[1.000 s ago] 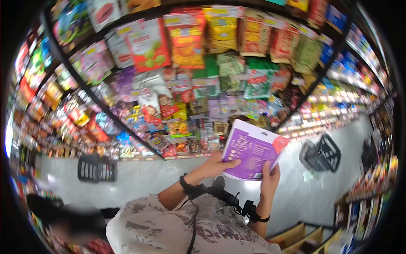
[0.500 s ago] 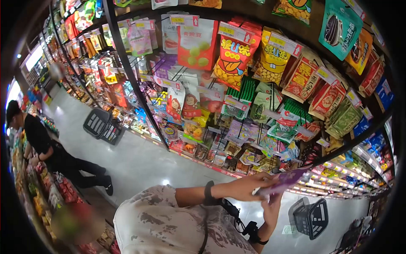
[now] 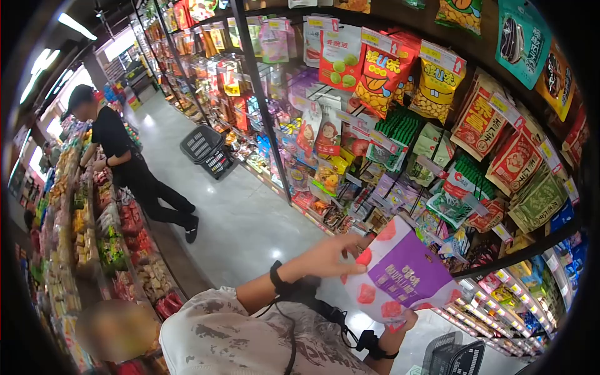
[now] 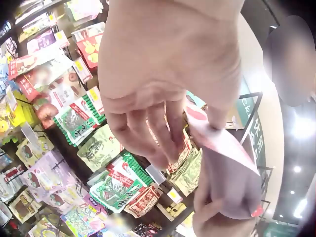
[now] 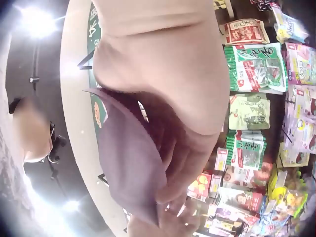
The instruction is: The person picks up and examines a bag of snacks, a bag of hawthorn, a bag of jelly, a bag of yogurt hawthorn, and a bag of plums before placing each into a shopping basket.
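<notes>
A pale, dark-blotched shirt (image 3: 231, 325) is showing nearest, and a black strap (image 3: 282, 280) is circling the wrist at its left. The left hand (image 3: 330, 256) is pinching the bag (image 3: 406, 265) at its left edge, the thumb lying on the front and the fingers bending behind. The right hand (image 3: 407, 321) is gripping the same bag at its lower edge, so both hands are holding it out before the body, tilted and clear of the rack. Its purple panel and printed reddish cubes are facing up toward the holder's head. Low on the right, past the right hand, a grey basket (image 3: 455, 357) is sitting on the floor (image 3: 244, 231). Beyond the bag, packets are hanging on the rack: green ones (image 3: 459, 199) lower down, a red one (image 3: 382, 70) and a yellow one (image 3: 437, 87) side by side above, and a teal one (image 3: 524, 45) up at the right. Another basket (image 3: 203, 150) is resting farther along the aisle, beside the rack. Across from it a person in black (image 3: 114, 134) is leaning over the goods on the left-hand stand (image 3: 94, 275). Farther off, ceiling lights (image 3: 78, 26) are glowing.
</notes>
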A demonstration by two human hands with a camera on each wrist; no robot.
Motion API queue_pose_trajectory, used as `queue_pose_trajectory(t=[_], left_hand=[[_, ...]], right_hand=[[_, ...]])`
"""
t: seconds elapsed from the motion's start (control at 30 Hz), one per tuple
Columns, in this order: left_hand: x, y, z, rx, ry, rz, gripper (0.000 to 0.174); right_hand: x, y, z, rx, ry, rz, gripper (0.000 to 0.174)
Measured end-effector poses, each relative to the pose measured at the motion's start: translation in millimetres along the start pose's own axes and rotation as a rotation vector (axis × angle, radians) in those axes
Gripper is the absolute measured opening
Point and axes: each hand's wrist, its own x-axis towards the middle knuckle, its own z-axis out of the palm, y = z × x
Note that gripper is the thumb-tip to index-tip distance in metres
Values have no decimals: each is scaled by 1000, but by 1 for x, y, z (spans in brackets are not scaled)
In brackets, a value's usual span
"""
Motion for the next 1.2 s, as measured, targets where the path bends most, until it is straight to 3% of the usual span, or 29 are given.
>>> queue_pose_trajectory(t=[0.07,0.1,0.23,0.27,0.37,0.4,0.53,0.7,0.87,0.97,1.07,1.13,1.2], left_hand=[[-24,2,-3,82,-53,24,45],[-34,5,-5,122,-77,34,45],[-80,-8,-29,23,184,-69,44],[-93,-11,-39,-19,245,-92,44],[-124,1,-83,-62,391,-131,44],[-136,3,-104,-17,411,-139,43],[-188,-8,-172,-66,572,-108,39],[-252,-9,-254,-81,720,-150,38],[-285,-22,-312,-74,815,-122,34],[-294,-34,-338,-238,885,-192,29],[-298,-44,-367,27,970,-234,20],[-304,-55,-386,78,971,-286,12],[-305,-66,-410,94,968,-318,8]], right_hand=[[0,12,-8,-10,2,66,57],[4,12,16,-52,27,114,56],[20,23,93,-200,74,267,55],[29,39,87,-220,-12,236,54],[56,64,86,-477,-160,507,55],[48,59,167,-432,-156,356,60],[76,134,236,-368,-217,315,75],[83,219,348,-420,-391,222,68],[109,281,392,-476,-501,187,59],[125,302,408,-457,-487,195,53],[151,320,418,-389,-399,177,50],[170,335,432,-330,-297,128,49],[202,354,432,-294,-315,142,50]])
